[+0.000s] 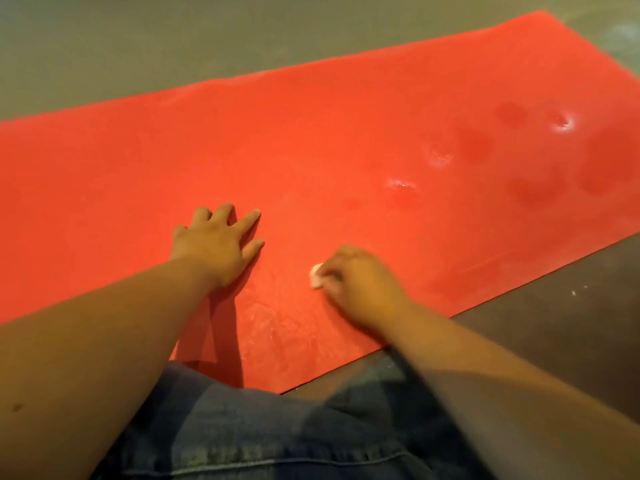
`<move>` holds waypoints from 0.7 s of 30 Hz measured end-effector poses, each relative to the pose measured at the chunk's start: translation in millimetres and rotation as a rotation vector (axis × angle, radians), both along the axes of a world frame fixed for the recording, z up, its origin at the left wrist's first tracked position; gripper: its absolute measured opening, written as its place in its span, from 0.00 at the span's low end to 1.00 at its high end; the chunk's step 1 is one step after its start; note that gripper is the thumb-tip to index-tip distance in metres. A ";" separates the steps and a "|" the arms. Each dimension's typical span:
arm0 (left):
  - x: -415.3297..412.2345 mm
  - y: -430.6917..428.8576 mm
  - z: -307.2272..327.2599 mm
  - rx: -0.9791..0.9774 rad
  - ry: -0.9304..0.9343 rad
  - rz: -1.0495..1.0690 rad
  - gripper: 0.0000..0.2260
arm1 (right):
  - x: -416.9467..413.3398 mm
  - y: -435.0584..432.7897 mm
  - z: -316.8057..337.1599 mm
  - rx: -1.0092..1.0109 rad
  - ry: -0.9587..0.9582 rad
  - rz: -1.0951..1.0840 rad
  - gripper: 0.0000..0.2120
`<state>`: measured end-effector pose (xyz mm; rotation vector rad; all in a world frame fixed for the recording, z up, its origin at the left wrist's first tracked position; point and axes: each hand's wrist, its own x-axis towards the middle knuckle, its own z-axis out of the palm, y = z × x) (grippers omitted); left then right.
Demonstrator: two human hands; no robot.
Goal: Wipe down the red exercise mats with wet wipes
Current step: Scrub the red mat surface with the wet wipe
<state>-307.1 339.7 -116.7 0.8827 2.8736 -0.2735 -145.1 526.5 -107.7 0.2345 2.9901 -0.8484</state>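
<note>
The wet wipe (316,276) is a small white wad. It is soft, light and squishy, so it will bunch up and could slip out if you hold it loose. You have it pinched at the tips of your right hand (360,285), and only a bit pokes out past your fingers (334,273). That is a good place to hold it: squeeze it in a ball and press it down on the red mat (311,133).

The mat is thin and bendy, I think. It lies flat on the grey floor (138,46) and could slide or wrinkle when you rub. It looks wet and streaky right below your right fingers. More wet spots (401,188) sit well past your fingertips, out to the right. A wet mat may be slippery.

Your left hand (218,247) lies palm down on the mat, near the wipe. Its fingers are straight and spread wide, and they hold nothing. It presses down, so the mat should not slide. Your left arm reaches out long and straight.

Your right hand is curled, knuckles up, with the wrist low by the mat's near edge. 1 mat is in view. Your jeans (277,438) sit behind both wrists.
</note>
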 end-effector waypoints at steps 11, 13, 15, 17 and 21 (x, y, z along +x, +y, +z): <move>-18.6 -24.0 -28.1 0.162 0.003 0.036 0.26 | -44.5 -47.8 -3.6 0.051 0.085 -0.090 0.08; -19.0 -25.0 -31.2 0.180 -0.003 0.051 0.26 | -45.6 -52.4 -3.1 0.061 0.095 0.141 0.06; -17.9 -24.0 -34.7 0.198 -0.002 0.056 0.26 | -50.7 -14.1 -1.9 0.103 0.087 0.017 0.06; -16.8 -24.8 -38.3 0.216 0.013 0.053 0.27 | -52.5 40.0 0.2 0.170 0.083 -0.340 0.07; -19.9 -26.5 -41.0 0.227 -0.011 0.045 0.28 | -60.9 52.1 -0.7 0.134 0.074 -0.673 0.11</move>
